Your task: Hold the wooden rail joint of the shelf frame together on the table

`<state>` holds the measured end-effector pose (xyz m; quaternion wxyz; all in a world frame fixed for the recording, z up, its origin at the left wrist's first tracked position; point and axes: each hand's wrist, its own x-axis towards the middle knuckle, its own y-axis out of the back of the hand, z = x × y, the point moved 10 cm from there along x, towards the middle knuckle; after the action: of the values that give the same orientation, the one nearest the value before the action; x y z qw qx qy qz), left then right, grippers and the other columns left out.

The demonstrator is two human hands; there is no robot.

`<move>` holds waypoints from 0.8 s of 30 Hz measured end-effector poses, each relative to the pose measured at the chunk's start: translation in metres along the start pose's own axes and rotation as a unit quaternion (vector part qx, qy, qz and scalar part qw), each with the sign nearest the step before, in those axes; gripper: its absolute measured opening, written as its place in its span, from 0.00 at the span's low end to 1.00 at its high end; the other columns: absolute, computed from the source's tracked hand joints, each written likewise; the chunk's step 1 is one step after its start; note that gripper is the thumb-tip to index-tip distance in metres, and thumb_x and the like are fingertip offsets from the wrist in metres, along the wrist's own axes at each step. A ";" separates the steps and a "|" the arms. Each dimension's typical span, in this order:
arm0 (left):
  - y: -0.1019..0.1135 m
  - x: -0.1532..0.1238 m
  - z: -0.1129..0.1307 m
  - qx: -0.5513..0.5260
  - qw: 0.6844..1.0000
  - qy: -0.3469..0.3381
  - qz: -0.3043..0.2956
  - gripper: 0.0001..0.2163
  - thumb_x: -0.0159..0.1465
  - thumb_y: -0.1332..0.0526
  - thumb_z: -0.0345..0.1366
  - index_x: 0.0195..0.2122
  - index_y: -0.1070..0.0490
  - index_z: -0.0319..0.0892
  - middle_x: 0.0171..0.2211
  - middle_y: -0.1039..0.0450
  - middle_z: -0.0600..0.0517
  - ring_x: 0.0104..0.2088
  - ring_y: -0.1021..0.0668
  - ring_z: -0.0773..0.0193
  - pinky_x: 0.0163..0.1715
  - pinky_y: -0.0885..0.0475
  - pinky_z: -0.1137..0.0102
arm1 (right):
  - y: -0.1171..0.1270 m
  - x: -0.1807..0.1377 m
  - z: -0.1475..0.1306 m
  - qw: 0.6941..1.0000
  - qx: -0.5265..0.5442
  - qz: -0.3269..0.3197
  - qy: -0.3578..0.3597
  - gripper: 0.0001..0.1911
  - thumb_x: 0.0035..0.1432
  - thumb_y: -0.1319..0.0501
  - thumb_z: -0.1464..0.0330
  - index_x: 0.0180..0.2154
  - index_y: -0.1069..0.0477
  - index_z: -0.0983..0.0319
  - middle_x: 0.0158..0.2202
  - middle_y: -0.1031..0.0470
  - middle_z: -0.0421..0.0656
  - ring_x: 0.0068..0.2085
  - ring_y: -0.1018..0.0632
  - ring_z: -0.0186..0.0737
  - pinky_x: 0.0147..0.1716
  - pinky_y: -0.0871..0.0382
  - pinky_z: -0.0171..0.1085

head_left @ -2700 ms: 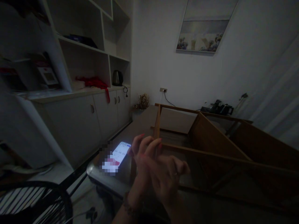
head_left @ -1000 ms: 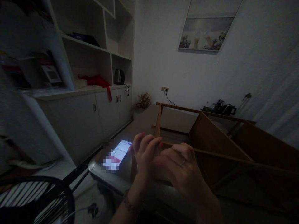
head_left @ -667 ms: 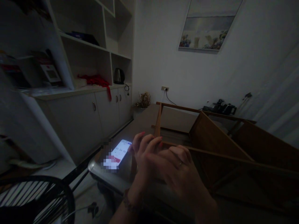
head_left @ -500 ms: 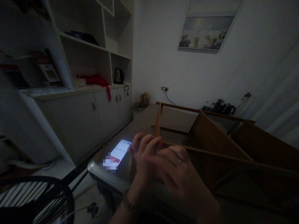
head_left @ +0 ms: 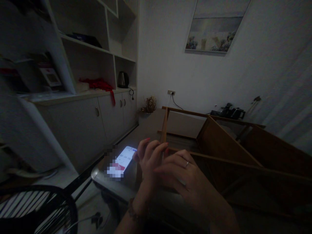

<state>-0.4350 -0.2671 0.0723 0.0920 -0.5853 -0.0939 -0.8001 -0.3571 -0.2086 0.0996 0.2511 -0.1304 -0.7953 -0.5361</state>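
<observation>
Phone [head_left: 123, 160]: left of both hands | long axis: slanting away rightward | nearer: left hand [head_left: 150, 161] | farther: right hand [head_left: 186, 175] | fingers: curled, pinch indeterminable

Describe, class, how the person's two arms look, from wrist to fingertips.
The left grip has red-painted nails, and a dark, beaded-looking bracelet circles its wrist. The right grip wears a thin, shiny ring; its nail colour is unclear. No sleeves show.

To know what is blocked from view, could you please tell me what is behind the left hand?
Beyond the left hand, the tabletop and a wooden rack show; the rack's corner directly behind is covered and cannot be seen.
</observation>
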 end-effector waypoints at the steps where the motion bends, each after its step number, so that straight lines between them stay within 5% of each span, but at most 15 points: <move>1: -0.001 -0.001 -0.001 0.002 1.000 0.001 -0.002 0.05 0.69 0.40 0.37 0.42 0.24 0.50 0.35 0.24 0.53 0.50 0.29 0.58 0.51 0.39 0.61 | 0.000 0.001 0.000 1.000 -0.007 0.006 0.000 0.08 0.67 0.38 0.68 0.46 0.25 0.53 0.44 0.22 0.38 0.48 0.29 0.40 0.48 0.29 0.40; 6: -0.001 -0.002 -0.004 -0.014 1.000 0.011 -0.005 0.06 0.70 0.41 0.39 0.41 0.24 0.51 0.34 0.25 0.54 0.51 0.29 0.58 0.51 0.37 0.62 | 0.004 0.005 -0.003 0.995 -0.055 0.082 0.005 0.01 0.64 0.35 0.67 0.37 0.25 0.56 0.38 0.25 0.39 0.44 0.28 0.40 0.44 0.30 0.40; 10: -0.002 -0.005 -0.006 -0.033 0.999 0.015 0.008 0.07 0.69 0.41 0.37 0.42 0.23 0.51 0.36 0.25 0.54 0.52 0.30 0.58 0.53 0.38 0.62 | -0.003 0.011 -0.013 0.986 -0.081 0.139 0.046 0.11 0.69 0.42 0.66 0.32 0.29 0.59 0.34 0.25 0.41 0.40 0.28 0.40 0.43 0.32 0.40; 18: -0.007 -0.008 -0.010 -0.044 0.998 0.044 -0.022 0.08 0.70 0.42 0.39 0.43 0.23 0.52 0.39 0.26 0.52 0.53 0.31 0.56 0.51 0.38 0.61 | 0.005 0.002 -0.025 0.945 -0.142 0.292 0.031 0.07 0.70 0.46 0.70 0.41 0.29 0.59 0.29 0.25 0.39 0.30 0.29 0.38 0.33 0.40 0.40; 24: -0.006 -0.006 -0.007 -0.037 0.998 0.040 -0.037 0.07 0.70 0.41 0.36 0.45 0.25 0.51 0.39 0.25 0.53 0.54 0.32 0.56 0.52 0.41 0.60 | 0.004 -0.014 -0.009 0.945 -0.043 0.325 -0.010 0.12 0.68 0.48 0.76 0.49 0.31 0.61 0.38 0.22 0.43 0.36 0.23 0.38 0.36 0.30 0.37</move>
<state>-0.4409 -0.2627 0.0645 0.0443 -0.5522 -0.0826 -0.8284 -0.3413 -0.2145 0.0983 0.3979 -0.3977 -0.6885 -0.4577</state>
